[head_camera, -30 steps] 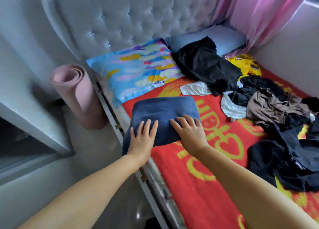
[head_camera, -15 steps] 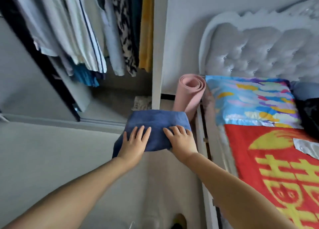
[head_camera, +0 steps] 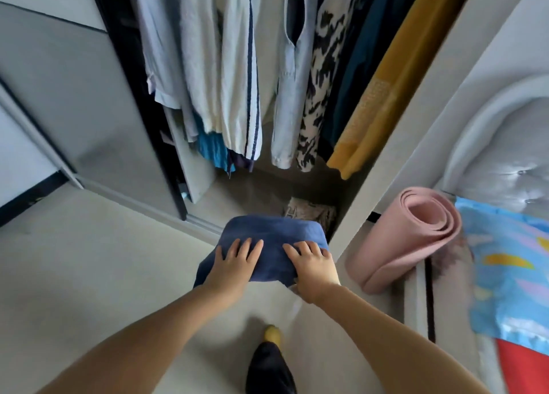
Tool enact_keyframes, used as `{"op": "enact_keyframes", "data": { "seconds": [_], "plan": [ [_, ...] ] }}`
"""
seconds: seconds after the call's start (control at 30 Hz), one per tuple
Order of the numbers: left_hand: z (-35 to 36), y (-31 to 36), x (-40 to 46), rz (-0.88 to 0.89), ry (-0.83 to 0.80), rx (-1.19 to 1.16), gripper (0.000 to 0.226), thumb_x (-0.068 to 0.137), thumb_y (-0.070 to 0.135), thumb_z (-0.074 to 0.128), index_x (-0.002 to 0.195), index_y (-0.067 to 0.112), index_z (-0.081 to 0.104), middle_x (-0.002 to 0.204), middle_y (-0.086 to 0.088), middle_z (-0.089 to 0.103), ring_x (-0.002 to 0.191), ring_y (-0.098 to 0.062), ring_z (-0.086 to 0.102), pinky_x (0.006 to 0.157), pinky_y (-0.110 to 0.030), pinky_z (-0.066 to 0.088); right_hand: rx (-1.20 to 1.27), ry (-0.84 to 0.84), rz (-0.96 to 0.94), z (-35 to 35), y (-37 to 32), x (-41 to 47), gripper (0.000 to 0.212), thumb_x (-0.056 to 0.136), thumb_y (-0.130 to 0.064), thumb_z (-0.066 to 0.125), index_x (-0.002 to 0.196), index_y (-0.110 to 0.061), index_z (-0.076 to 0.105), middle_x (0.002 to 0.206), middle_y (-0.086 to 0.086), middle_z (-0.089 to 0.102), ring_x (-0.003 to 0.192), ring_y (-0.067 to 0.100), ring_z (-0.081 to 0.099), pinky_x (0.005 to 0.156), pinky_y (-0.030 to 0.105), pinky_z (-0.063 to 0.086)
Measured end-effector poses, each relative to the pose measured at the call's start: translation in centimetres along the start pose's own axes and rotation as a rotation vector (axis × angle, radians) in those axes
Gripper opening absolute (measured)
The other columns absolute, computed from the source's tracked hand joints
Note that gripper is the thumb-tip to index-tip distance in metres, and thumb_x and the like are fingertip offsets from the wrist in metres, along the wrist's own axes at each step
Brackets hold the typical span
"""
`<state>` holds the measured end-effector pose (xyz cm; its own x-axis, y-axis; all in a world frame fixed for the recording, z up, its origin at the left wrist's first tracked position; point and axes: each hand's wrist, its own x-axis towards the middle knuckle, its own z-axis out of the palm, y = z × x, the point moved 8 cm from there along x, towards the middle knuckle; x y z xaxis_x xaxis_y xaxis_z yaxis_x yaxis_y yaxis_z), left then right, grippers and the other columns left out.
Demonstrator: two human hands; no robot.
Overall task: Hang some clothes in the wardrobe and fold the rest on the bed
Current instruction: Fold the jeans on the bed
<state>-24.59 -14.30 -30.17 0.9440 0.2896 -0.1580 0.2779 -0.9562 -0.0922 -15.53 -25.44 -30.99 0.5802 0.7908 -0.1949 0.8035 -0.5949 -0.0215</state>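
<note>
Both hands [head_camera: 274,267] grip the folded blue cloth [head_camera: 271,239] before the wardrobe [head_camera: 416,120] opening's right edge.

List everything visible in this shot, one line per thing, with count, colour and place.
folded cloth: one, blue, carried in front of the wardrobe opening
hanging garments: several, white, pale blue, black-and-white print, teal, mustard, on the wardrobe rail
wardrobe sliding door: one, grey, pushed left
patterned item: one, beige, on the wardrobe floor, too unclear to name
rolled mat: one, pink, between wardrobe and bed
pillow: one, blue with coloured patches, on the bed at right
headboard: one, grey tufted, far right
bed cover: one, red, lower right corner
foot: one, dark leg, yellow toe, on the floor
left hand: on the cloth's left edge
right hand: on its right edge
</note>
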Motion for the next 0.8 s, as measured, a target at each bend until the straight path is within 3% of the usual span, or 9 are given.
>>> {"op": "enact_keyframes", "data": {
  "seconds": [0.07, 0.13, 0.3, 0.4, 0.5, 0.6, 0.63, 0.7, 0.8],
  "plan": [
    [2.3, -1.7, 5.2, -0.011, -0.043, -0.055, 0.1, 0.067, 0.013, 0.083, 0.15, 0.007, 0.027, 0.146, -0.021, 0.039, 0.132, -0.034, 0.044, 0.097, -0.056, 0.046, 0.005, -0.041, -0.006, 1.2, 1.5, 5.2, 0.071, 0.088, -0.044, 0.059, 0.147, -0.027, 0.024, 0.14, 0.002, 0.04, 0.131, 0.026, 0.035, 0.106, 0.04, 0.032],
    [3.9, -3.6, 10.3, -0.02, -0.097, -0.071, 0.096, 0.087, 0.012, 0.063, 0.153, 0.015, -0.007, 0.158, -0.013, 0.011, 0.146, -0.031, 0.016, 0.112, -0.055, 0.028, 0.011, -0.055, -0.003, 1.4, 3.1, 10.3, 0.072, 0.087, -0.041, 0.06, 0.148, -0.027, 0.023, 0.141, 0.002, 0.039, 0.131, 0.026, 0.034, 0.105, 0.04, 0.032],
    [6.2, -6.8, 18.3, -0.023, -0.173, -0.039, 0.095, 0.088, 0.012, 0.06, 0.152, 0.017, -0.011, 0.159, -0.012, 0.007, 0.146, -0.031, 0.013, 0.113, -0.054, 0.025, 0.003, -0.136, 0.001, 2.3, 5.2, 18.9, 0.075, 0.089, -0.036, 0.06, 0.151, -0.027, 0.018, 0.145, 0.004, 0.035, 0.134, 0.027, 0.031, 0.107, 0.041, 0.03],
    [6.8, -7.7, 23.4, 0.019, -0.116, -0.038, 0.099, 0.076, 0.012, 0.074, 0.153, 0.013, 0.012, 0.153, -0.018, 0.03, 0.139, -0.033, 0.035, 0.105, -0.054, 0.038, 0.014, -0.153, 0.061, 3.8, 7.0, 23.2, 0.075, 0.089, -0.027, 0.059, 0.151, -0.027, 0.017, 0.146, 0.005, 0.033, 0.135, 0.027, 0.031, 0.107, 0.043, 0.03],
    [8.4, -6.8, 29.4, 0.135, -0.058, 0.024, 0.106, 0.016, 0.014, 0.096, 0.119, 0.01, 0.068, 0.106, -0.017, 0.07, 0.089, -0.032, 0.07, 0.062, -0.049, 0.058, 0.014, -0.171, 0.156, 6.9, 10.4, 27.1, 0.076, 0.088, -0.021, 0.059, 0.151, -0.027, 0.016, 0.149, 0.006, 0.029, 0.138, 0.027, 0.026, 0.107, 0.046, 0.03],
    [12.3, -5.2, 36.9, 0.209, -0.032, 0.019, 0.111, 0.003, 0.025, 0.094, 0.111, 0.01, 0.073, 0.096, -0.017, 0.072, 0.079, -0.032, 0.071, 0.058, -0.044, 0.059, -0.027, -0.159, 0.243, 11.1, 14.9, 31.6, 0.074, 0.09, -0.025, 0.058, 0.151, -0.029, 0.016, 0.15, 0.007, 0.029, 0.138, 0.026, 0.027, 0.106, 0.044, 0.032],
    [13.8, -4.6, 39.4, 0.222, -0.043, 0.022, 0.115, 0.013, 0.031, 0.095, 0.122, 0.009, 0.066, 0.106, -0.019, 0.069, 0.089, -0.034, 0.069, 0.067, -0.046, 0.059, -0.044, -0.137, 0.268, 12.3, 16.5, 33.1, 0.072, 0.091, -0.028, 0.057, 0.151, -0.029, 0.017, 0.15, 0.007, 0.029, 0.137, 0.027, 0.028, 0.105, 0.043, 0.033],
    [17.4, -2.9, 44.5, 0.263, -0.013, -0.056, 0.11, 0.064, 0.032, 0.084, 0.151, 0.009, 0.02, 0.142, -0.023, 0.043, 0.126, -0.038, 0.047, 0.1, -0.053, 0.043, -0.043, -0.112, 0.314, 14.8, 19.8, 35.9, 0.075, 0.089, -0.032, 0.06, 0.151, -0.029, 0.018, 0.15, 0.007, 0.03, 0.136, 0.03, 0.029, 0.103, 0.043, 0.037],
    [23.4, 0.0, 51.8, 0.31, 0.029, -0.081, 0.102, 0.09, 0.018, 0.056, 0.143, 0.021, -0.031, 0.159, -0.014, 0.006, 0.143, -0.036, 0.014, 0.112, -0.054, 0.021, -0.1, -0.043, 0.408, 18.9, 24.8, 38.9, 0.079, 0.085, -0.029, 0.064, 0.15, -0.029, 0.019, 0.151, 0.007, 0.028, 0.138, 0.033, 0.026, 0.105, 0.045, 0.035]
  ]
}}
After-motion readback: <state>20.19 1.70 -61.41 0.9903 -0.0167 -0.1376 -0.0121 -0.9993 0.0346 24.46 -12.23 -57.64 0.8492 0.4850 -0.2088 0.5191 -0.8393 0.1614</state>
